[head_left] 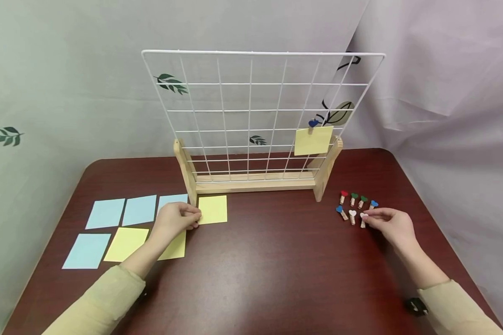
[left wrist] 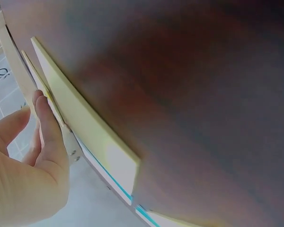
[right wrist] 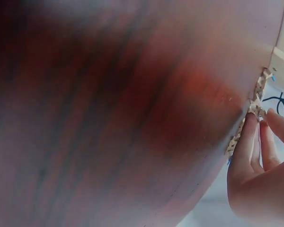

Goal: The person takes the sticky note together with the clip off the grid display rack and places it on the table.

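My left hand (head_left: 177, 217) reaches over the sticky notes, its fingertips at the left edge of a yellow sticky note (head_left: 213, 209) on the table. In the left wrist view its thumb stands apart from its fairly straight fingers (left wrist: 49, 137). At the right, my right hand (head_left: 391, 228) pinches a small wooden clothespin with a white heart (head_left: 363, 220) between thumb and fingertips. Beside it lie several more clothespins, among them one with a white heart (head_left: 352, 217), one with a red heart (head_left: 343, 197) and one with a blue heart (head_left: 341, 212).
A white wire grid (head_left: 250, 110) stands in a wooden base (head_left: 255, 185) at the back. A blue-heart clothespin (head_left: 312, 124) holds a yellow note (head_left: 313, 141) on it. Blue notes (head_left: 105, 213) and yellow notes (head_left: 126, 244) lie on the left of the table (head_left: 268, 270).
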Demonstrator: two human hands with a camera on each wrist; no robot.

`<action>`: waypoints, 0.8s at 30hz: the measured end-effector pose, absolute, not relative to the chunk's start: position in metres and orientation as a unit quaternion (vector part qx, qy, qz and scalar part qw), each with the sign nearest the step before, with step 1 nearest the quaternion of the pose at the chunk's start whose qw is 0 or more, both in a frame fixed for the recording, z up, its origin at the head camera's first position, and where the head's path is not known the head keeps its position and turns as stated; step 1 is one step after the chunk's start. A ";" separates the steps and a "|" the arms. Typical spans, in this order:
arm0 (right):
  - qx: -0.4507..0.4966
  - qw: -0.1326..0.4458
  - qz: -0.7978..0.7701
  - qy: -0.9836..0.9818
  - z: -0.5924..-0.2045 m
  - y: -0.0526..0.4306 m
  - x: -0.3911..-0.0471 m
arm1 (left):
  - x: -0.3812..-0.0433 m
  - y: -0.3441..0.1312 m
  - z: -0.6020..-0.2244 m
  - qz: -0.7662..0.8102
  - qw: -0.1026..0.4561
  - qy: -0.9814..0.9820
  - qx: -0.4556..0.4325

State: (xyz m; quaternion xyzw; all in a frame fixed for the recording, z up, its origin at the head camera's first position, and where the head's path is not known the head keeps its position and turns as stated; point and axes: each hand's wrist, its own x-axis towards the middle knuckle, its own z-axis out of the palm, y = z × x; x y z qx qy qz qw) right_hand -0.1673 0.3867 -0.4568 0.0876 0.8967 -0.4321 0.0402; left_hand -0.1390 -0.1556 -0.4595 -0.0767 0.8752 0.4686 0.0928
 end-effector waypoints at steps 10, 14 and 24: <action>0.073 0.039 -0.367 0.927 -0.457 0.389 -0.166 | -0.145 -0.136 -0.455 0.481 0.094 0.870 -0.062; 0.072 0.039 -0.355 0.931 -0.457 0.389 -0.166 | -0.146 -0.132 -0.456 0.486 0.091 0.867 -0.056; 0.065 0.019 -0.394 0.917 -0.456 0.388 -0.165 | -0.149 -0.123 -0.455 0.510 0.085 0.855 -0.041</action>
